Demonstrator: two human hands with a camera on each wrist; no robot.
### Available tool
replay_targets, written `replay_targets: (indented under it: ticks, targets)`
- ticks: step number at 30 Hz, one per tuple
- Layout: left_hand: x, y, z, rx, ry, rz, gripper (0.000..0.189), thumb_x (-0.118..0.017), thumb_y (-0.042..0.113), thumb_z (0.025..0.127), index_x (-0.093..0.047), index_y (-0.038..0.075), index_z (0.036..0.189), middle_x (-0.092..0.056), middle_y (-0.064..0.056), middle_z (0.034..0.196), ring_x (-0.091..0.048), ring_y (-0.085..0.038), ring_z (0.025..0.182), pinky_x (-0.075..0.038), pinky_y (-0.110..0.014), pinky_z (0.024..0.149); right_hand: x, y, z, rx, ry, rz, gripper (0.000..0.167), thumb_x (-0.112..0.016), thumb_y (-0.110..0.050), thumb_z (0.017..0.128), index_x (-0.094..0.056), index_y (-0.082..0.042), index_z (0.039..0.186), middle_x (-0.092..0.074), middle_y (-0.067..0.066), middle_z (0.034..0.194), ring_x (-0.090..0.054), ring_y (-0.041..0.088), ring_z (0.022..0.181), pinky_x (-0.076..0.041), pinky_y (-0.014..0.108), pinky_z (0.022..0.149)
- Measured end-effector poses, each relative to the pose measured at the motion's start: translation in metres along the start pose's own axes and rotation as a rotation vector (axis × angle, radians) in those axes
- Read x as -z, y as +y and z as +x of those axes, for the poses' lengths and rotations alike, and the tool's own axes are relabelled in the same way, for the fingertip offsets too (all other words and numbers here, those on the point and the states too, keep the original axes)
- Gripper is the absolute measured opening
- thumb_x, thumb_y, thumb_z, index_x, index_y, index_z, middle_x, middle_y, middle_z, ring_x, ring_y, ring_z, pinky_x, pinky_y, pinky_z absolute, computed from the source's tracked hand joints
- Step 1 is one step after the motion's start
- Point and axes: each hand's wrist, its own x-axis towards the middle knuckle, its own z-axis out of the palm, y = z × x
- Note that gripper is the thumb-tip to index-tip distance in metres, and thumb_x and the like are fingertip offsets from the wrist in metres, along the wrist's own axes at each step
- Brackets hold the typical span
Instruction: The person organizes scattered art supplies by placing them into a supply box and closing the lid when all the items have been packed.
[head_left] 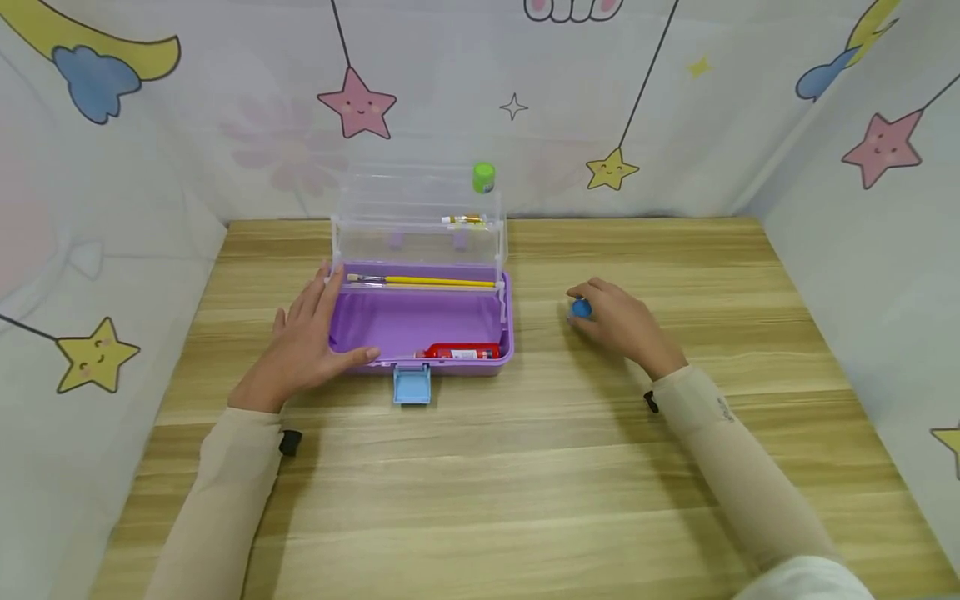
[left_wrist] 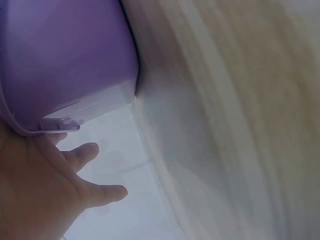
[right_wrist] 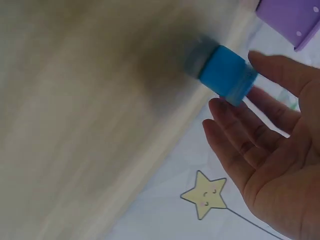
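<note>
A purple box (head_left: 420, 312) stands on the table with its clear lid raised. My left hand (head_left: 303, 342) rests at its left end, fingers extended along the side and thumb over the front rim. In the left wrist view, that hand (left_wrist: 45, 185) lies against the box's purple wall (left_wrist: 70, 60). To the right of the box, my right hand (head_left: 618, 321) holds a small blue jar (head_left: 581, 308) between thumb and fingertips. The right wrist view has the jar (right_wrist: 222, 72) at the tabletop, with the thumb and fingers (right_wrist: 237, 120) at its capped end.
Inside the box lie a red bottle (head_left: 463, 352) and, on a clear tray, paintbrushes (head_left: 435, 281). A green jar (head_left: 484, 177) and a small gold-and-white tube (head_left: 465, 219) sit farther back in clear trays. A blue latch (head_left: 412, 385) hangs open in front. Printed cloth (head_left: 450, 75) encloses the table.
</note>
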Motion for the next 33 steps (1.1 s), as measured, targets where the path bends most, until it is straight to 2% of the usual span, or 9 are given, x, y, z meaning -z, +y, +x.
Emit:
replay_targets:
  ticks: [6, 17, 27, 33]
  targets:
    - [0.001, 0.000, 0.000, 0.005, -0.008, 0.007, 0.128, -0.076, 0.068, 0.086, 0.011, 0.028, 0.171, 0.010, -0.007, 0.178, -0.005, -0.048, 0.161, -0.005, -0.091, 0.108, -0.008, 0.008, -0.003, -0.030, -0.022, 0.112, 0.046, -0.071, -0.015, 0.104, -0.059, 0.001, 0.146, -0.061, 0.022, 0.142, -0.060, 0.040, 0.130, -0.050, 0.056, 0.107]
    - [0.001, 0.001, 0.001, 0.012, -0.005, 0.015, 0.128, -0.076, 0.068, 0.085, 0.011, 0.029, 0.171, 0.009, -0.007, 0.178, -0.007, -0.048, 0.161, -0.006, -0.091, 0.108, -0.009, 0.010, -0.002, -0.013, -0.010, 0.111, 0.045, -0.073, -0.015, 0.102, -0.061, 0.000, 0.143, -0.062, 0.022, 0.139, -0.062, 0.040, 0.126, -0.051, 0.057, 0.105]
    - [0.001, 0.000, 0.000, 0.006, 0.010, 0.015, 0.127, -0.076, 0.068, 0.085, 0.010, 0.030, 0.171, 0.008, -0.007, 0.179, -0.007, -0.048, 0.160, -0.007, -0.091, 0.108, -0.006, 0.003, 0.002, 0.053, 0.100, 0.113, 0.045, -0.077, -0.018, 0.099, -0.066, -0.001, 0.140, -0.066, 0.017, 0.127, -0.067, 0.033, 0.112, -0.056, 0.052, 0.093]
    - [0.001, 0.001, -0.001, 0.002, 0.005, 0.015, 0.127, -0.076, 0.068, 0.085, 0.009, 0.029, 0.171, 0.007, -0.009, 0.179, -0.007, -0.048, 0.161, -0.007, -0.091, 0.108, -0.002, -0.002, 0.009, 0.055, 0.130, 0.131, 0.045, -0.075, -0.019, 0.101, -0.066, -0.002, 0.141, -0.066, 0.016, 0.126, -0.066, 0.032, 0.110, -0.056, 0.051, 0.092]
